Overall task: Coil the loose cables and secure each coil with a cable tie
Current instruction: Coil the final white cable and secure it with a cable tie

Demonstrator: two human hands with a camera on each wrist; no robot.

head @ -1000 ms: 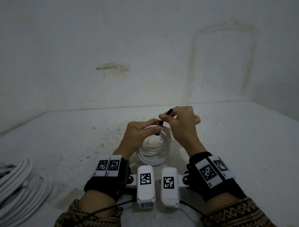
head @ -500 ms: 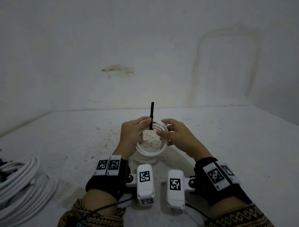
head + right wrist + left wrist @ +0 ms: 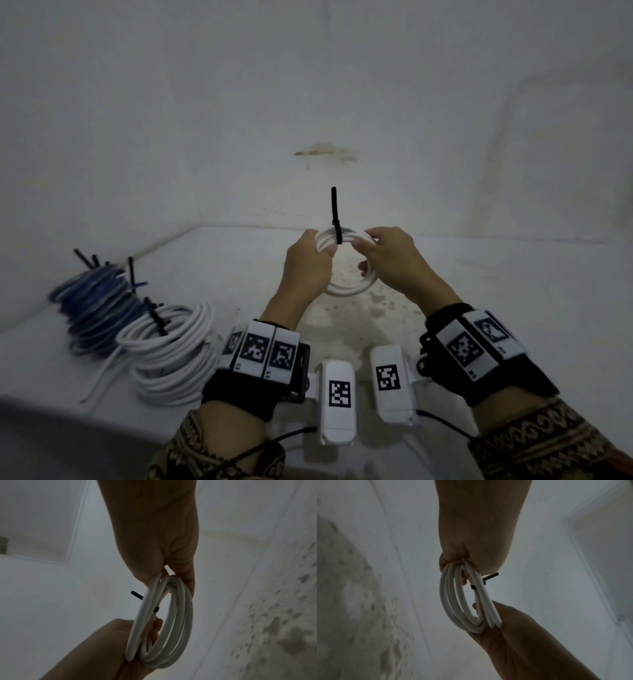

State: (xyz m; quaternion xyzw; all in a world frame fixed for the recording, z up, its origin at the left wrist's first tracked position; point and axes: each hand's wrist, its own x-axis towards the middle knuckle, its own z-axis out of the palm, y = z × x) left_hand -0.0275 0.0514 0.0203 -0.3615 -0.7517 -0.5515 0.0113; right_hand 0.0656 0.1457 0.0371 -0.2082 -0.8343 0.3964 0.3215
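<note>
A small coil of white cable (image 3: pixel 346 292) is held up above the white table (image 3: pixel 496 308) between both hands. A black cable tie (image 3: pixel 335 216) is wrapped round its top, with the tail pointing straight up. My left hand (image 3: pixel 308 265) grips the coil's left side, fingers curled round the strands (image 3: pixel 453 601). My right hand (image 3: pixel 387 260) grips the right side, thumb and fingers pinching the strands (image 3: pixel 171 622). In both wrist views the tie (image 3: pixel 489 578) (image 3: pixel 137 595) juts out sideways from the coil.
At the table's left lie tied coils: a white stack (image 3: pixel 171 353) and a blue stack (image 3: pixel 96 308) behind it, black tie tails sticking up. A stained white wall (image 3: pixel 325 102) stands close behind the table. The table's front edge runs at lower left.
A second ago my right hand pinched the tie's tail at the coil's top; it has let go and now grips the coil's side. The head view has turned left, showing the tied coils.
</note>
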